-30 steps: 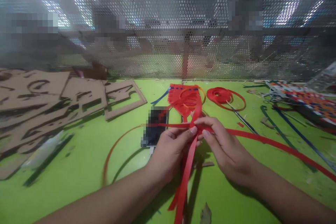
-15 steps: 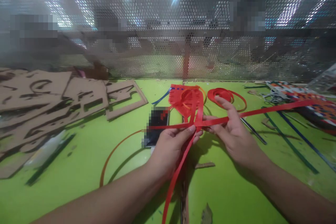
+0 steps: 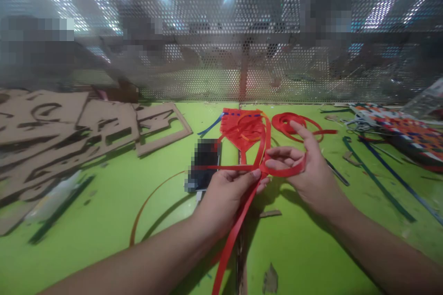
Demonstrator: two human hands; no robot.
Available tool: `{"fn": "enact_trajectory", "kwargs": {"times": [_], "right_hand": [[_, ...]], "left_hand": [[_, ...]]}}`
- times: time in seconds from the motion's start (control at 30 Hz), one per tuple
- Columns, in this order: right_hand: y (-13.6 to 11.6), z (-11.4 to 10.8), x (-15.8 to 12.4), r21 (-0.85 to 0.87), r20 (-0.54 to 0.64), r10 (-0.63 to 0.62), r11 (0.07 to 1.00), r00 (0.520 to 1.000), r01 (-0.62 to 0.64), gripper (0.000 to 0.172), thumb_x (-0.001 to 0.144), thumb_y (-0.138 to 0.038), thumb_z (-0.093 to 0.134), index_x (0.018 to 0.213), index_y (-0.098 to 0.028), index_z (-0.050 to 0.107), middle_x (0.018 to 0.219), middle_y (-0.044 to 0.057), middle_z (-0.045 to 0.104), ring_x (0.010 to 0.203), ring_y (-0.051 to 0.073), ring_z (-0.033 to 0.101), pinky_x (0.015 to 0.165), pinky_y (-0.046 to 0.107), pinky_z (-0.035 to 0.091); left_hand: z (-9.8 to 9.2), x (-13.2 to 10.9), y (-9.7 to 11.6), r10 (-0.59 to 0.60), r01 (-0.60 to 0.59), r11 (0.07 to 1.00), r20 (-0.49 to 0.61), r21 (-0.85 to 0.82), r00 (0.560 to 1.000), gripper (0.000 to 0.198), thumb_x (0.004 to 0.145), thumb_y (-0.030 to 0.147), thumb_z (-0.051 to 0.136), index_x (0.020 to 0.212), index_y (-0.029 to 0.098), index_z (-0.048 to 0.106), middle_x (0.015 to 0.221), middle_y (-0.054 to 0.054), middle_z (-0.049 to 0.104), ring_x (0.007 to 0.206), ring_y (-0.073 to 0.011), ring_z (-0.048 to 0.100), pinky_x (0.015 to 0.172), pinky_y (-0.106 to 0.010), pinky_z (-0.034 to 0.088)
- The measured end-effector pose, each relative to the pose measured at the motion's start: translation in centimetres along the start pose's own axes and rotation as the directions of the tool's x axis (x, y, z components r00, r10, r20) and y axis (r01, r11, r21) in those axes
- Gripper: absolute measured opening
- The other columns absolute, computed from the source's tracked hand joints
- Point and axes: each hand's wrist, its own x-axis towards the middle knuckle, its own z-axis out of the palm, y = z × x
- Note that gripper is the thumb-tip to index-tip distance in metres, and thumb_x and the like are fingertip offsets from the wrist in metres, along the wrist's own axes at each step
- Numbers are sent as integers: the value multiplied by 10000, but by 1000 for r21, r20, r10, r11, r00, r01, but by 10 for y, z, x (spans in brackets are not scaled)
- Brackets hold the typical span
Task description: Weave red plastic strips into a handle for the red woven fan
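Where the flat strips cross, we see the left hand [image 3: 224,191] closed on the red strap [image 3: 238,230], thumb and forefinger pressed together over the crossing. The strap is a thin, glossy plastic band. One length falls from the pinch toward the near edge of the green table [image 3: 104,221], and another runs level to the left. A third curls in a loop round the fingers of the right hand [image 3: 311,175]. That hand is loose, its forefinger pointing away, and we cannot tell whether it pinches the band or only carries it.

Just beyond the hands lies a red woven piece [image 3: 242,126], fan-shaped, with a blue dashed line along its top. A coil of the same band [image 3: 289,122] lies beside it on the right. A dark phone [image 3: 204,166] rests left of the pinch, with a thin orange strip [image 3: 145,205] arcing near it. Brown cardboard cut-outs [image 3: 69,124] are heaped far left. On the right are dark strips [image 3: 380,184] and a many-coloured woven mat [image 3: 411,131]. A perforated metal screen [image 3: 207,55] stands behind the table.
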Motion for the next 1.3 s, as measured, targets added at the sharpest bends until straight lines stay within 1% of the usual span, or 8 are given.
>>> {"fn": "enact_trajectory", "kwargs": {"times": [0.17,0.4,0.57,0.7,0.87,1.0,1.17,1.3], "right_hand": [[3,-4,2,24,-69,-21,999,997,23,1303,690,-314,987,1687,-440,159,1432,130,656,1007,292,791,840,463,704],[-7,-5,-6,-124,-43,-165,980,985,159,1317,741,-319,961,1709,-486,83,1501,144,619,932,312,795,749,452,701],[5,0,-15,-234,7,-483,851,876,471,1131,823,-211,900,1704,-415,223,1216,72,723,970,263,751,823,416,682],[6,3,-20,-146,9,-612,782,791,607,935,865,-95,818,1622,-454,402,1390,65,667,1034,237,748,920,438,679],[-6,5,-21,-225,-97,-672,734,734,641,917,810,-80,849,1557,-472,490,1536,53,573,1267,296,680,961,463,672],[-15,2,-16,-268,-188,-651,754,735,600,1005,786,-100,886,1579,-523,437,1594,30,496,1246,300,683,967,477,671],[-28,-8,-6,-335,-243,-639,761,730,555,951,823,-157,875,1566,-550,431,1635,1,406,1301,295,624,928,450,673],[-30,-26,4,-476,-219,-677,702,702,529,1084,773,-194,919,1609,-563,336,1763,-35,143,1432,344,465,852,437,666]], "left_hand": [[2,-1,3,-26,25,999,-20,-38,999,78,951,94,762,950,68,836,885,-141,831,785,-129,800,803,-162,638],[0,0,6,-79,64,975,-62,-213,995,153,997,108,705,905,73,822,843,-122,821,769,-114,796,846,-164,642],[1,-1,3,-114,85,956,-86,-281,990,234,1025,73,637,862,44,803,825,-125,812,694,-90,777,769,-130,638],[3,-1,5,-92,60,958,-103,-280,990,257,1038,62,603,867,36,794,808,-130,802,686,-98,774,784,-151,646],[6,1,5,-73,39,973,-144,-227,987,247,1040,57,593,897,10,790,837,-154,800,694,-103,770,827,-171,651],[4,3,4,-90,53,975,-165,-215,982,239,1037,41,584,903,-17,774,883,-193,804,749,-129,793,826,-185,661],[3,1,3,-111,77,978,-171,-196,979,200,1028,24,581,930,-20,749,912,-222,809,744,-143,805,795,-183,667],[4,0,3,-141,96,971,-206,-218,968,178,1020,5,570,947,-18,730,944,-247,811,762,-164,820,753,-174,668]]}}
